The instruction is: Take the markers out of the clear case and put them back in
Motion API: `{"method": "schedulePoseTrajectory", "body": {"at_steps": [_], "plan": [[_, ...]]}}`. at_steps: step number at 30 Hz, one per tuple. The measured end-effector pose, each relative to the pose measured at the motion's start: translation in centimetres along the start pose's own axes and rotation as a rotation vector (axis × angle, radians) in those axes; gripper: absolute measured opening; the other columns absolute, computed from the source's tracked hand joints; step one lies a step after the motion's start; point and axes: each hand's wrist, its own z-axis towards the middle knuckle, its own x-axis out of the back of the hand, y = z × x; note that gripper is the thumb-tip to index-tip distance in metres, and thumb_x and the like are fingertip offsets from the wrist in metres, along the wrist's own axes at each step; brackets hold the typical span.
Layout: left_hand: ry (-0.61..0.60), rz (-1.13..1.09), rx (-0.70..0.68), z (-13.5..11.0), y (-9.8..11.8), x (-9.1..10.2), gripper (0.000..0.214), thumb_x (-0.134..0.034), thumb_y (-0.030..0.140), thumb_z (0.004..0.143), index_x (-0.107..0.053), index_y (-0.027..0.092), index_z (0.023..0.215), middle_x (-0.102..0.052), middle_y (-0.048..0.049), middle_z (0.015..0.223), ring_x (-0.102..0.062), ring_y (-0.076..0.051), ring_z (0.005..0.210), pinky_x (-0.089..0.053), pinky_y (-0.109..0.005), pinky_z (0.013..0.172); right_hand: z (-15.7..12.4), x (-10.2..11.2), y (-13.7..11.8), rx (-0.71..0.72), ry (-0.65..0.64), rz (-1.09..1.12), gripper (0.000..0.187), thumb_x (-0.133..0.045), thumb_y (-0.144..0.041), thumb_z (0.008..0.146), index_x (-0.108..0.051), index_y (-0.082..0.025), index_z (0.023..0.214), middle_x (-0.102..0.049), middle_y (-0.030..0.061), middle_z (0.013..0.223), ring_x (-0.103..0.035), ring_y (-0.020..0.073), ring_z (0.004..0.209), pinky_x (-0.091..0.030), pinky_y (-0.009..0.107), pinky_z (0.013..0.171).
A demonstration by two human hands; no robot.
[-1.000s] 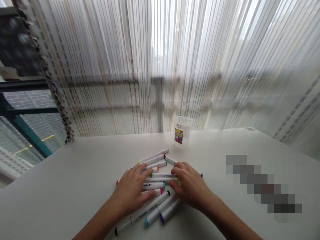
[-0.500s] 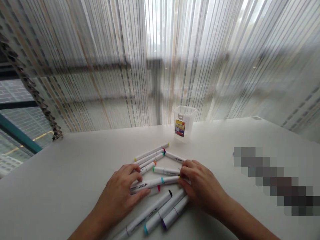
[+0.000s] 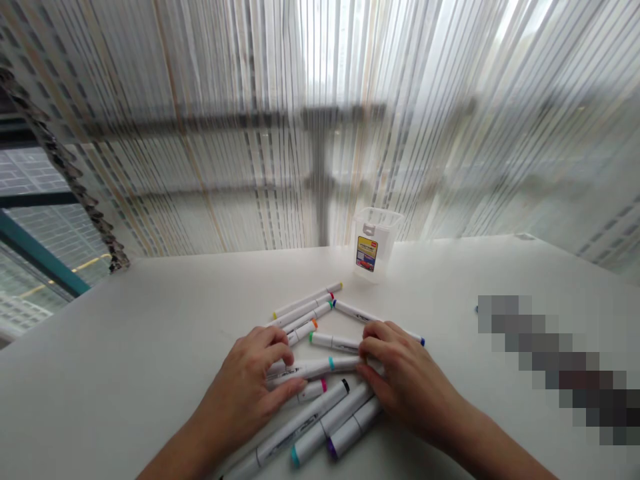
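Two bare hands are at work among white markers on a white table [image 3: 150,333]. The left hand [image 3: 280,373], low and left of the middle, has its fingers and thumb curled around a marker with a light blue end [image 3: 317,367]. The right hand [image 3: 373,360], low and right of the middle, has its finger and thumb close around the far end of a thin marker [image 3: 345,364]; I cannot tell if they squeeze it. That marker points toward the light blue end. A green-ended marker [image 3: 327,342] lies just above it, reaching to the right hand. A dark blue-ended marker [image 3: 350,311] slants behind the right hand. Near the bottom of the frame, a black-ended marker [image 3: 303,420] lies tilted beside a purple-ended marker [image 3: 355,429] and another with a light blue cap. A clear box [image 3: 387,250] stands upright near the center, at the table's back, in front of a stripy curtain [image 3: 225,153].
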Motion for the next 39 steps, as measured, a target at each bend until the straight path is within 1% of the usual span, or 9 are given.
{"method": "schedulePoseTrajectory", "body": {"at_steps": [7, 10, 17, 23, 29, 31, 34, 36, 39], "plan": [[-0.046, -0.023, 0.006, -0.1, 0.2, 0.0, 0.009, -0.060, 0.029, 0.080, -0.063, 0.022, 0.074, -0.060, -0.0029, 0.092, -0.056, -0.021, 0.089, -0.043, -0.034, 0.082, -0.2, 0.1, -0.2, 0.052, 0.077, 0.022, 0.014, -0.049, -0.017, 0.082, -0.061, -0.021, 0.077, -0.058, 0.0058, 0.095, -0.053, 0.0197, 0.090, -0.043, 0.032, 0.081], [-0.057, -0.032, 0.001, -0.1, 0.3, 0.0, 0.009, -0.057, 0.026, 0.081, -0.063, 0.022, 0.076, -0.060, -0.0031, 0.091, -0.057, -0.020, 0.086, -0.044, -0.031, 0.080, -0.3, 0.2, -0.3, 0.065, 0.044, 0.035, 0.011, -0.051, -0.017, 0.081, -0.059, -0.022, 0.076, -0.059, 0.0037, 0.090, -0.055, 0.0189, 0.087, -0.043, 0.030, 0.077], [-0.087, -0.036, 0.015, -0.2, 0.5, 0.2, 0.012, -0.055, 0.026, 0.082, -0.064, 0.022, 0.075, -0.061, -0.0032, 0.091, -0.057, -0.019, 0.087, -0.041, -0.032, 0.089, 0.0, 1.2, 0.2, -0.055, 0.075, -0.059, 0.017, -0.046, -0.014, 0.083, -0.063, -0.019, 0.085, -0.060, 0.0065, 0.094, -0.053, 0.0211, 0.090, -0.041, 0.032, 0.080], [-0.112, -0.054, 0.029, -0.1, 0.6, 0.3, 0.010, -0.055, 0.025, 0.081, -0.059, 0.020, 0.073, -0.060, -0.0022, 0.090, -0.057, -0.019, 0.086, -0.038, -0.034, 0.092, 0.2, 1.4, 0.7, -0.116, -0.075, -0.136, 0.018, -0.047, -0.012, 0.080, -0.064, -0.017, 0.081, -0.061, 0.0088, 0.092, -0.053, 0.0232, 0.091, -0.040, 0.033, 0.081], [-0.095, -0.058, 0.021, -0.1, 0.4, 0.1, 0.012, -0.054, 0.027, 0.082, -0.059, 0.020, 0.074, -0.061, -0.0036, 0.088, -0.057, -0.020, 0.083, -0.043, -0.032, 0.081, 0.1, 0.9, 1.1, -0.127, -0.111, -0.101, 0.014, -0.045, -0.012, 0.080, -0.059, -0.015, 0.079, -0.059, 0.0103, 0.093, -0.053, 0.0226, 0.089, -0.039, 0.032, 0.079], [-0.037, -0.090, 0.010, -0.2, 0.3, 0.0, 0.012, -0.053, 0.028, 0.083, -0.061, 0.020, 0.081, -0.062, -0.0051, 0.093, -0.057, -0.021, 0.087, -0.043, -0.032, 0.082, 0.0, 1.0, 1.0, -0.122, -0.066, -0.035, 0.013, -0.044, -0.012, 0.081, -0.057, -0.015, 0.082, -0.058, 0.0096, 0.093, -0.052, 0.0210, 0.086, -0.038, 0.031, 0.077], [0.121, -0.188, -0.006, -0.4, 0.2, -0.2, 0.029, -0.051, 0.031, 0.085, -0.055, 0.021, 0.112, -0.060, -0.0065, 0.104, -0.057, -0.020, 0.091, -0.045, -0.030, 0.082, -0.2, 1.3, 0.4, -0.043, -0.034, 0.217, 0.012, -0.042, -0.017, 0.084, -0.054, -0.016, 0.081, -0.055, 0.0048, 0.082, -0.049, 0.0169, 0.076, -0.037, 0.027, 0.068], [0.215, -0.263, -0.012, -0.6, 0.2, -0.3, 0.042, -0.051, 0.032, 0.086, -0.046, 0.021, 0.125, -0.062, -0.0050, 0.101, -0.059, -0.018, 0.086, -0.045, -0.028, 0.081, -0.4, 1.5, -0.1, 0.041, -0.125, 0.462, 0.014, -0.042, -0.023, 0.085, -0.052, -0.017, 0.077, -0.050, 0.0009, 0.072, -0.045, 0.0139, 0.067, -0.035, 0.024, 0.061], [0.271, -0.368, -0.029, -1.0, 0.1, -0.4, 0.028, -0.053, 0.030, 0.086, -0.057, 0.024, 0.113, -0.065, -0.0022, 0.098, -0.060, -0.017, 0.089, -0.044, -0.024, 0.082, -0.6, 1.4, -0.7, 0.121, -0.312, 0.737, 0.021, -0.043, -0.032, 0.084, -0.050, -0.015, 0.073, -0.042, -0.0018, 0.063, -0.038, 0.0111, 0.059, -0.032, 0.022, 0.054]]}}
